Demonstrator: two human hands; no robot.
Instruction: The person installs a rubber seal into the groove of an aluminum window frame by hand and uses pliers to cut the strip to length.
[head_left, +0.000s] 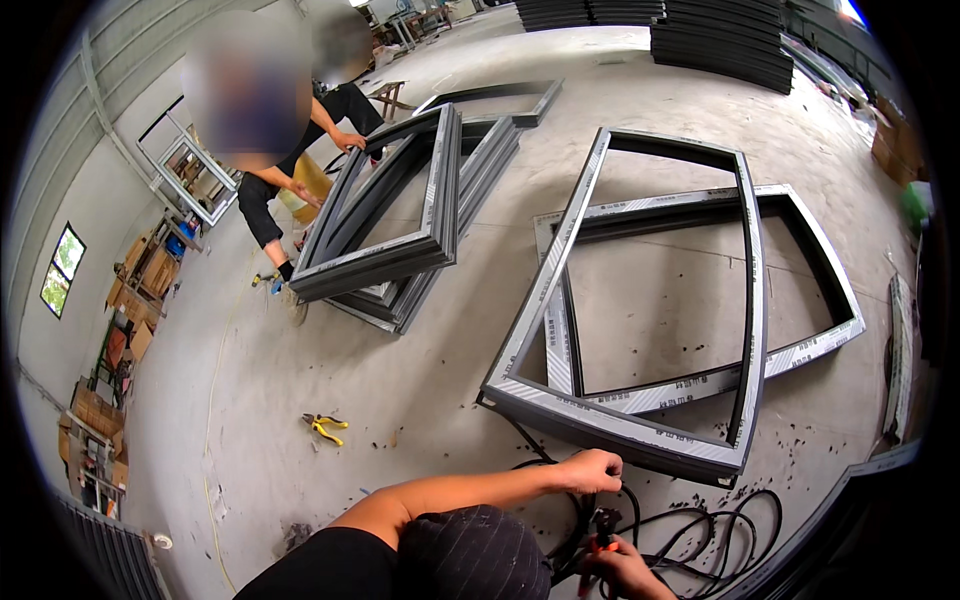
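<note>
My left hand (590, 471) is closed in a pinch on a black rubber strip (633, 505), just in front of the near edge of a grey window frame (620, 408). Below it, my right hand (624, 570) grips a pair of pliers (606, 522) with orange-red handles. The dark jaws point up toward the left hand; whether they touch the strip I cannot tell. Loops of the black strip (775, 515) lie on the floor around my right hand. The window frame rests at an angle across a second frame (815, 345), both wrapped in printed film.
Yellow-handled pliers (325, 428) lie on the floor at left. Beyond, a person's hands (347, 141) touch a stack of frames (450, 190); another person stands behind. Small black scraps (690, 497) litter the floor. Dark profiles (720, 45) are stacked at the back.
</note>
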